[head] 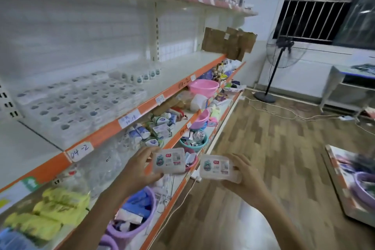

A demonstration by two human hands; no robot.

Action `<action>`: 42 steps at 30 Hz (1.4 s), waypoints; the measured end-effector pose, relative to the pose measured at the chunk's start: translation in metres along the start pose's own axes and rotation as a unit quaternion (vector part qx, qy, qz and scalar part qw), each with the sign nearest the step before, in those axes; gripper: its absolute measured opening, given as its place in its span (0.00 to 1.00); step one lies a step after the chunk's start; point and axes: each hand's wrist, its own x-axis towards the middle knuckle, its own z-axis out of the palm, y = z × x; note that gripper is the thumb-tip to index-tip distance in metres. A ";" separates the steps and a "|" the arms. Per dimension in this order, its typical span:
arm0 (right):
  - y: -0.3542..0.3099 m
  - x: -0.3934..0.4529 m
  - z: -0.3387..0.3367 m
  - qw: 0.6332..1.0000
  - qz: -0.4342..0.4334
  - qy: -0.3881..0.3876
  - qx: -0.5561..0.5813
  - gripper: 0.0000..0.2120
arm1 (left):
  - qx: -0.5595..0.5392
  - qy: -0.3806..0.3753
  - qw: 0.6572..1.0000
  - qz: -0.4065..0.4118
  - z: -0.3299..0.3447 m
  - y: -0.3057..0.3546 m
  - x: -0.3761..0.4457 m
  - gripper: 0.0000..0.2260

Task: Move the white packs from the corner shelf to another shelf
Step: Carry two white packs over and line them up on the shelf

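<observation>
I hold one white pack in each hand, in front of the lower shelves. My left hand grips a white pack by its left end, label facing me. My right hand grips a second white pack from the right and underneath. On the middle shelf, with its orange front edge, lie several rows of the same white packs, and a few stand upright farther back. Both held packs hang below that shelf's edge, out over the aisle side.
Lower shelves hold clear bottles, yellow packets, purple tubs, a pink basin and small goods. Flattened cardboard stands at the shelf's far end. A pedestal fan, floor cables and a box occupy the wooden floor.
</observation>
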 end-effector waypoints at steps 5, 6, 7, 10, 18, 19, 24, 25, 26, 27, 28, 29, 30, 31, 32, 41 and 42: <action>0.006 0.103 -0.005 0.999 -0.034 0.003 -0.016 0.33 | -0.008 0.026 1.000 0.002 -0.021 -0.008 0.082 0.27; 0.005 0.123 -0.002 0.999 -0.039 0.003 -0.011 0.33 | -0.006 0.034 0.999 0.001 -0.029 -0.009 0.095 0.27; 0.004 0.142 0.001 0.999 -0.044 0.001 -0.005 0.33 | 0.000 0.045 0.999 -0.001 -0.037 -0.010 0.108 0.27; -0.002 0.200 0.015 0.997 -0.071 -0.015 0.023 0.34 | 0.003 0.081 0.997 -0.007 -0.064 -0.023 0.135 0.27; -0.051 0.355 0.068 0.968 -0.218 -0.097 0.071 0.33 | 0.104 0.180 0.974 -0.087 -0.130 -0.075 0.166 0.28; -0.061 0.373 0.076 0.961 -0.234 -0.117 0.085 0.33 | 0.112 0.191 0.970 -0.100 -0.138 -0.080 0.167 0.29; -0.116 0.449 0.122 0.916 -0.334 -0.187 0.120 0.30 | 0.143 0.244 0.941 -0.185 -0.171 -0.095 0.164 0.29; -0.127 0.461 0.131 0.903 -0.354 -0.207 0.125 0.30 | 0.140 0.258 0.933 -0.208 -0.178 -0.098 0.162 0.28; -0.138 0.471 0.140 0.890 -0.374 -0.224 0.130 0.31 | 0.131 0.275 0.924 -0.231 -0.185 -0.101 0.159 0.27; -0.149 0.481 0.149 0.879 -0.395 -0.231 0.130 0.31 | 0.116 0.295 0.915 -0.250 -0.192 -0.104 0.155 0.26; -0.159 0.491 0.159 0.870 -0.418 -0.234 0.121 0.31 | 0.098 0.320 0.903 -0.270 -0.198 -0.107 0.150 0.26; -0.169 0.499 0.167 0.859 -0.437 -0.244 0.111 0.31 | 0.080 0.346 0.888 -0.292 -0.204 -0.109 0.144 0.26; -0.180 0.505 0.175 0.847 -0.448 -0.266 0.107 0.31 | 0.062 0.370 0.872 -0.315 -0.210 -0.112 0.138 0.26; -0.192 0.509 0.183 0.833 -0.455 -0.296 0.104 0.32 | 0.044 0.392 0.855 -0.336 -0.216 -0.115 0.132 0.26; -0.202 0.512 0.193 0.818 -0.464 -0.326 0.097 0.32 | 0.026 0.410 0.839 -0.356 -0.222 -0.118 0.127 0.26; -0.265 0.503 0.268 0.764 -0.463 -0.449 0.006 0.34 | 0.040 0.374 0.782 -0.497 -0.246 -0.155 0.102 0.30; -0.267 0.502 0.272 0.767 -0.460 -0.447 0.008 0.33 | 0.031 0.388 0.779 -0.492 -0.245 -0.156 0.104 0.30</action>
